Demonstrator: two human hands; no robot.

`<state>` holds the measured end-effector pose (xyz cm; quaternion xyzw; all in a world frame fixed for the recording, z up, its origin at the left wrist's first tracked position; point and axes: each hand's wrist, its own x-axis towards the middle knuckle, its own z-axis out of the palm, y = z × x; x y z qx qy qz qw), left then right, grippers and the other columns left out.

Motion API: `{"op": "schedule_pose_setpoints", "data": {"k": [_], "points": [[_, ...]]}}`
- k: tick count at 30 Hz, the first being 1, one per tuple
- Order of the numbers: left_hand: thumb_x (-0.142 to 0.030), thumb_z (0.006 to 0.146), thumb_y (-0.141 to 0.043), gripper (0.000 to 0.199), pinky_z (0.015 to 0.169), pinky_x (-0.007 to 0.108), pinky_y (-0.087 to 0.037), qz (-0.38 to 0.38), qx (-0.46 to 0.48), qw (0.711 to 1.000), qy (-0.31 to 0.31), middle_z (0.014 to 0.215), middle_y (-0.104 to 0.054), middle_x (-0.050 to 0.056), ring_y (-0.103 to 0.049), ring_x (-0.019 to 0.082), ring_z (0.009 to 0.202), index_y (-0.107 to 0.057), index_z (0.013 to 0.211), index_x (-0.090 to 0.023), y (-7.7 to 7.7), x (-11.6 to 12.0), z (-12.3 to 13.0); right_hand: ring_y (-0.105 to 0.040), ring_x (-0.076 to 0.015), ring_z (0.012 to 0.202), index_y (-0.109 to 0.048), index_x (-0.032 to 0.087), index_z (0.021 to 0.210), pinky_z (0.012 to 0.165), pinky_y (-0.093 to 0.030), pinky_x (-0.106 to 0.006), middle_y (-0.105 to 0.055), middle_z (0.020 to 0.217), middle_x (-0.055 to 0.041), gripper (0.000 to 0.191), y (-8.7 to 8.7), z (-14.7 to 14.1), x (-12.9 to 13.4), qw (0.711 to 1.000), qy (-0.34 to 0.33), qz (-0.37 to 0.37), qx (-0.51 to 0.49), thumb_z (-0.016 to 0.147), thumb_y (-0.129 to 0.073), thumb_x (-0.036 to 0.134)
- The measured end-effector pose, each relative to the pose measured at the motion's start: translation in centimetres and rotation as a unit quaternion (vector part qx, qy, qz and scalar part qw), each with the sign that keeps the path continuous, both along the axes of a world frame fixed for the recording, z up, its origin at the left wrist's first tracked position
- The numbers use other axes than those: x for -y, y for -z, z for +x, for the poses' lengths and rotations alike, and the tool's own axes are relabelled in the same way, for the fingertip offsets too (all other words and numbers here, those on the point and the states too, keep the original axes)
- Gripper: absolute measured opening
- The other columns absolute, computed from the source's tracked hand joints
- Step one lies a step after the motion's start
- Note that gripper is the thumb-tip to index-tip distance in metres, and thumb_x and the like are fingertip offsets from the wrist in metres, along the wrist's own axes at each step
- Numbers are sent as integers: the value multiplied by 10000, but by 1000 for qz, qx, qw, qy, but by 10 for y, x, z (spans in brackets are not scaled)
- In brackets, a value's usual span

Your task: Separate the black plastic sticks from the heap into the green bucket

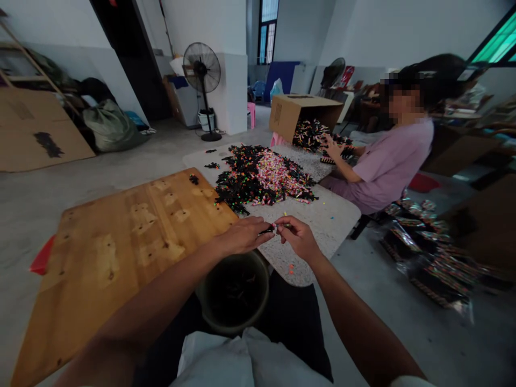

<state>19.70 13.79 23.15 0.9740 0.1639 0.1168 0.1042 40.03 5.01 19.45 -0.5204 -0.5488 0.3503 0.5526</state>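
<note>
Above the near edge of the speckled table my left hand (245,235) is closed on a small black piece (267,230). My right hand (297,236) meets it fingertip to fingertip, pinching the other end of what looks like the same slim piece, which has a pinkish bit in the middle. The exact kind is too small to make out. Beyond my hands lies a heap of small black pieces (242,177) with orange and green tips, and pink-and-white pieces (276,171) lie on top of it. Below, between my legs, stands a round bucket (203,301) with some dark pieces inside.
A wooden table (124,231) adjoins the speckled table (336,207) on the left. To the right a co-worker (397,150) sits handling pieces by a tipped cardboard box (284,115). Clear bags of pieces (435,258) lie on the floor. A standing fan (201,70) is farther back.
</note>
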Motion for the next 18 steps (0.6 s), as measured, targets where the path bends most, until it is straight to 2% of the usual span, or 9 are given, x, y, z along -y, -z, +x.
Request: {"op": "schedule_pose_setpoints", "data": {"k": [5,10,14,18], "points": [[-480,1096,-377,415,824,303,-480,-26,-13,1000,7,979,-689,72,-663,210,952,-675,1156,-198,-2,1,-5,-581,-127,596,-727,191,1040,580,-488,-273,-666,765,-5,245,-7,1,9,998,-37,-4,43,900,-658,379],[-507,1082,-408,408,815,299,-481,-79,-1,997,23,1004,-720,69,-680,215,947,-679,1170,-216,0,-1,-8,-599,-133,619,-723,179,1091,603,-489,-278,-686,796,-19,271,-6,5,12,996,-72,-21,57,908,-644,364],[-538,1064,-435,420,762,263,-469,-173,-21,984,30,967,-726,43,-670,190,878,-683,1165,-215,3,-7,-10,-594,-131,619,-734,178,1074,605,-483,-273,-667,765,-11,264,-5,6,11,994,-85,-28,55,915,-641,368],[-505,1039,-508,402,763,226,-469,-304,-32,949,80,1005,-723,36,-634,166,889,-681,1175,-168,0,-16,-10,-573,-119,610,-749,181,1036,586,-464,-256,-662,765,-11,234,-6,6,12,992,-114,-33,46,919,-653,359]]}}
